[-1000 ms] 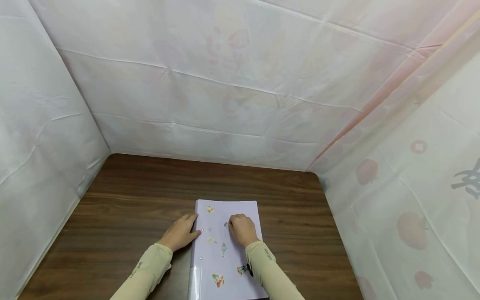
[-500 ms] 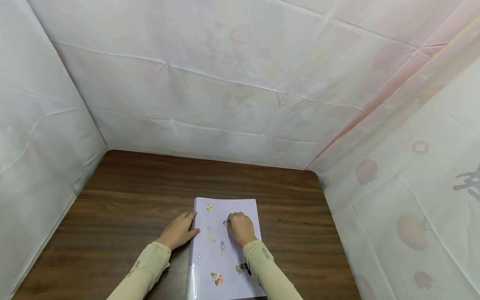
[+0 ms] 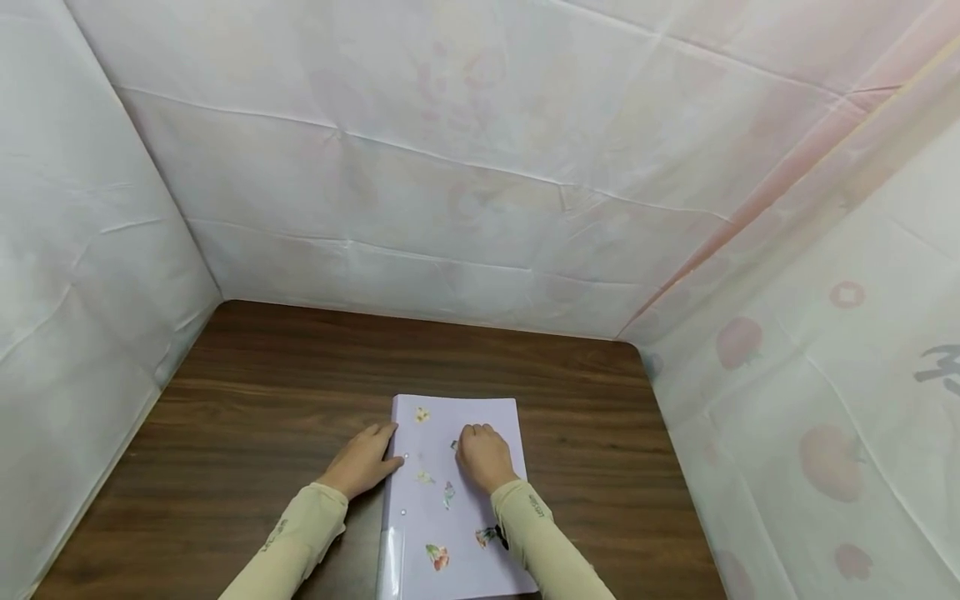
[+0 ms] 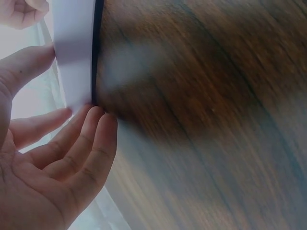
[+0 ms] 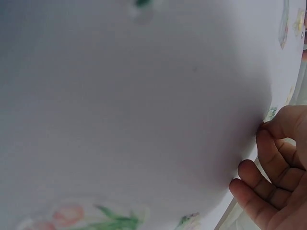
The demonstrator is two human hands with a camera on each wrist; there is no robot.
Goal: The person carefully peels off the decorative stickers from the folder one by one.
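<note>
A lilac binder [image 3: 423, 529] with flower stickers lies closed on the table. Its rounded spine faces my left hand [image 3: 363, 461], whose thumb rests on the cover's edge. In the left wrist view, the fingers [image 4: 98, 139] of that hand touch the spine [image 4: 74, 79] near the table. On the upper right of the cover is my right hand [image 3: 483, 457], fingers curled down. Its thumb and index fingertip meet at a small sticker [image 5: 272, 113], pinching its edge; most of that sticker is hidden behind the hand. The other fingertips [image 5: 245, 167] touch the cover.
A dark wood table [image 3: 300, 367] carries the binder. White printed cloth [image 3: 450, 192] hangs along the back and both sides. More stickers show on the cover, among them a red-orange flower [image 3: 438, 557] near the bottom and a yellow one [image 3: 422, 414] near the top.
The view shifts slightly as the head moves. Both hands keep their places on the binder, the right fingertips staying at the same sticker.
</note>
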